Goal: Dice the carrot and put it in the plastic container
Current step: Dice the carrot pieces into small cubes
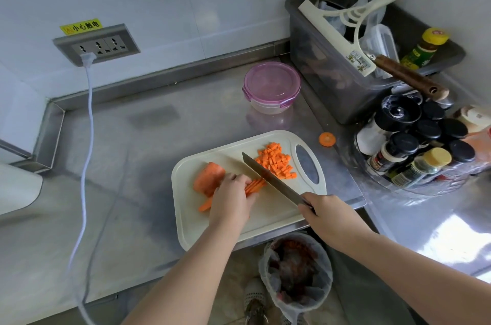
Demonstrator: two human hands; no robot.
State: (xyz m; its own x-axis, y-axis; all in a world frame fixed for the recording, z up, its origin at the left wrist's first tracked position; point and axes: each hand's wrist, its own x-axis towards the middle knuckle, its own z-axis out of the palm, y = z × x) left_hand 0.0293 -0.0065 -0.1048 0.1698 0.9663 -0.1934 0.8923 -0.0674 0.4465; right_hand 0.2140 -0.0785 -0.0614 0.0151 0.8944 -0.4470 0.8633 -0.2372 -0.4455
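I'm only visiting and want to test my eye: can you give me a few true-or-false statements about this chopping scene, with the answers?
1. The right hand grips the knife. True.
2. The diced carrot is already in the plastic container. False: it lies piled on the cutting board; the container's lid is on.
3. The left hand holds down carrot strips beside the blade. True.
4. The round carrot slice lies on the board. False: it lies on the counter, beside the board.
5. An uncut carrot chunk lies on the board. True.
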